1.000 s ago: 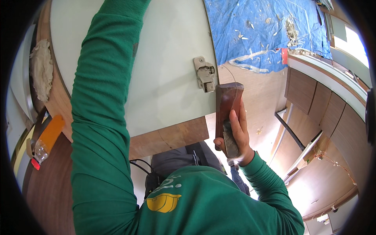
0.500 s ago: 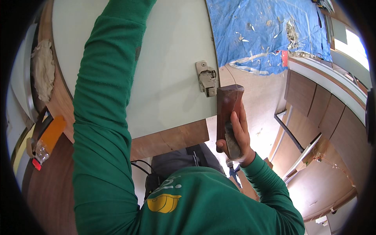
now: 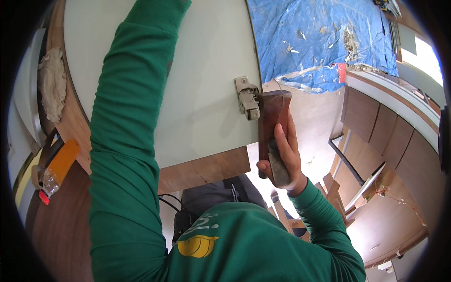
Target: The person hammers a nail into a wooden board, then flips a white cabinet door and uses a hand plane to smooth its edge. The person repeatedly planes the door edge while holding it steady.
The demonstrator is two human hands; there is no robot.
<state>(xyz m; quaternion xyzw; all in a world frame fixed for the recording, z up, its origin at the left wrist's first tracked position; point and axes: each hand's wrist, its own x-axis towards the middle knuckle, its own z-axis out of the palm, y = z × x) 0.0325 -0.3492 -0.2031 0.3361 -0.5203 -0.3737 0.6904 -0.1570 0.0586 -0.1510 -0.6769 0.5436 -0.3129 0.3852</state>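
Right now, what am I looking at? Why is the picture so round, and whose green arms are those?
The picture comes from a small camera worn on a person's head, looking down at their own hands. Its lens is very wide, so straight edges bend and the corners go dark. The green arms belong to that person. The right hand grips a dark brown wooden block and holds it against the edge of a pale board, right beside a metal hinge fixed on it. The left arm reaches up over the board, and its hand is out of the picture. Beyond the board lies a blue sheet with paint marks. A crumpled rag sits far left.
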